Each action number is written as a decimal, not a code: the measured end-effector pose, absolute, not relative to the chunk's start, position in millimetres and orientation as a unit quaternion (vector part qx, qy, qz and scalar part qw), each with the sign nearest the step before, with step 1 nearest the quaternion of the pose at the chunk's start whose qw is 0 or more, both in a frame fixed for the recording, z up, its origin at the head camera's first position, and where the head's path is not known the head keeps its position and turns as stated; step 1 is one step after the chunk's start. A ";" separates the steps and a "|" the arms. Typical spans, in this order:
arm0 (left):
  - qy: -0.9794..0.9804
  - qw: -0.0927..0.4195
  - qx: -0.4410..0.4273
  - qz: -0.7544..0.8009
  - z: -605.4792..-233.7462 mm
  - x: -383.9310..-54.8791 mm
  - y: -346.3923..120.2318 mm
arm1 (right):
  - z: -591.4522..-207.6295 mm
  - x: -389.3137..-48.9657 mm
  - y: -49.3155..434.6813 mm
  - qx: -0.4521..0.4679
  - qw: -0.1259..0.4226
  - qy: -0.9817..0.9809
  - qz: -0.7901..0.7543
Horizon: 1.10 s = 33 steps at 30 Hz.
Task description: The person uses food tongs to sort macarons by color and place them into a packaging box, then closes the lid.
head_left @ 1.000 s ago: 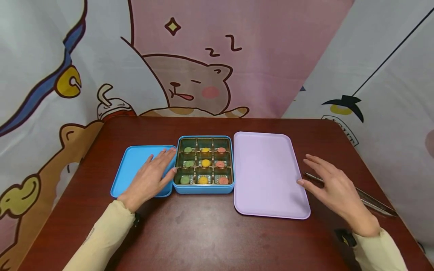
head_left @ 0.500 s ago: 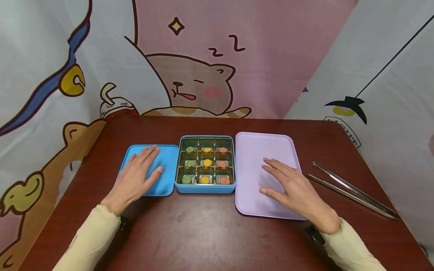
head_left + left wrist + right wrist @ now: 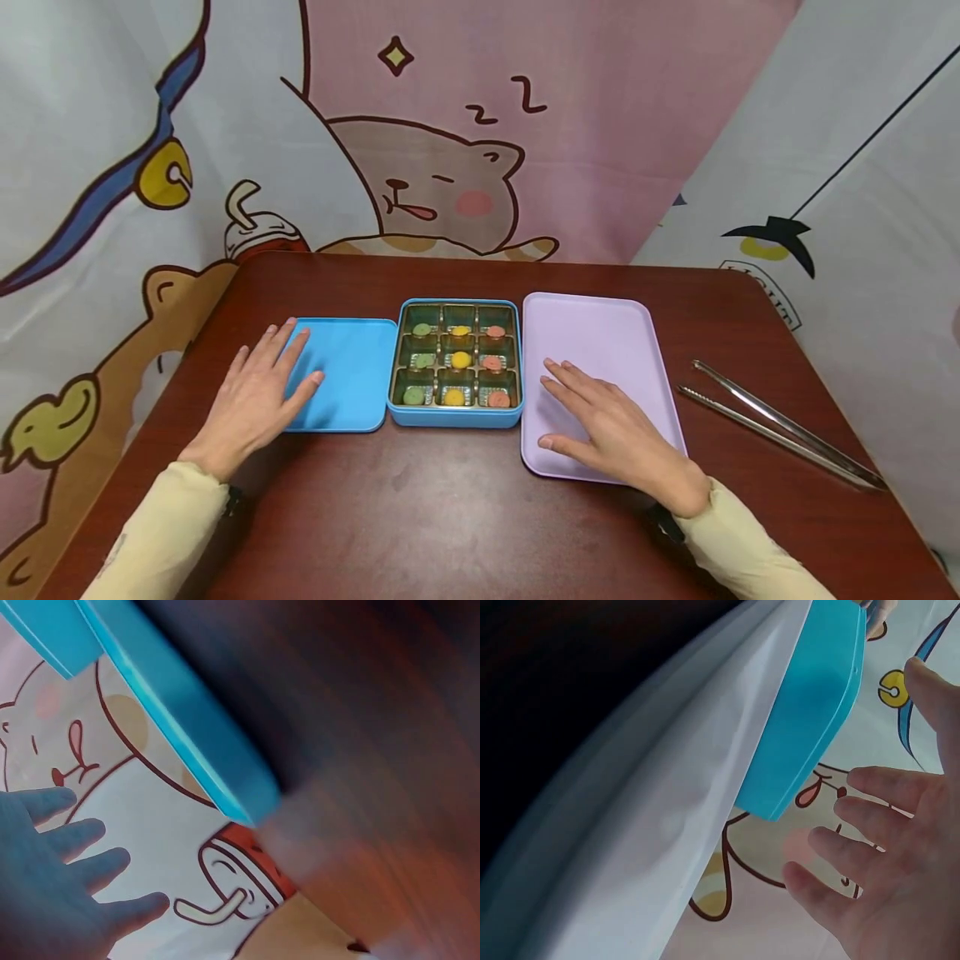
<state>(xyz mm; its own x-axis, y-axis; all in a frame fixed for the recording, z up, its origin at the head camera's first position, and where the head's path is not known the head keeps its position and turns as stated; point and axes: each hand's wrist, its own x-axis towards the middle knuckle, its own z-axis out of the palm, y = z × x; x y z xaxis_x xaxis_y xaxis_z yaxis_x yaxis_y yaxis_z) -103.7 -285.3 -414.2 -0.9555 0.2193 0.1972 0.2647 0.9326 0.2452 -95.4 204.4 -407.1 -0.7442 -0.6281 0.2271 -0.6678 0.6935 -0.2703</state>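
Note:
My left hand [image 3: 251,396] hovers with fingers spread over the left edge of a flat blue lid [image 3: 345,375], holding nothing. In the left wrist view its fingers stand apart beside the lid's edge [image 3: 172,712]. Over the lower part of a lilac tray [image 3: 592,325], my right hand [image 3: 618,433] is spread out and holds nothing. Between lid and tray sits a blue box [image 3: 455,418] with a gold divided insert. Its compartments hold small round pieces: green on the left, yellow [image 3: 461,360] in the middle, pink [image 3: 492,362] on the right.
A pair of metal tongs [image 3: 780,429] lies on the dark red-brown table [image 3: 450,525], right of the tray, jaws pointing away to the left. A cartoon-printed curtain [image 3: 600,125] hangs behind the table and along its sides.
My left hand has moved left, from the box's side to the lid's outer edge. The right hand has moved left from the tongs to above the tray, uncovering the tongs.

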 end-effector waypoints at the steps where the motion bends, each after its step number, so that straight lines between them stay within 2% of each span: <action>1: -0.981 0.082 -0.121 -0.131 -414.7 -103.9 -288.5 | -407.4 -95.4 202.3 0.354 0.054 -0.919 0.167; 8: -0.985 0.068 -0.111 -0.110 -419.5 -106.4 -310.2 | -408.6 -96.6 188.8 0.363 0.029 -0.919 0.150; 28: -0.991 -0.068 -0.065 -0.100 -434.9 -123.9 -360.1 | -411.7 -95.7 181.7 0.380 0.018 -0.917 0.118; 33: -0.989 -0.086 -0.076 -0.096 -435.4 -126.2 -364.3 | -410.7 -95.0 180.7 0.377 0.013 -0.919 0.116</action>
<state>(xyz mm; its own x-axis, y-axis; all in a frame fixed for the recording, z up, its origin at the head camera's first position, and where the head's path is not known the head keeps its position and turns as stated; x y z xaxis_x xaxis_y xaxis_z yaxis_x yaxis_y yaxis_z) -126.2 -364.3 -435.4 -0.9738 0.1665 -0.1549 0.1334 0.9699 0.2036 -95.0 180.7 -410.7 -0.7152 -0.6900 0.1110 -0.6960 0.6888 -0.2029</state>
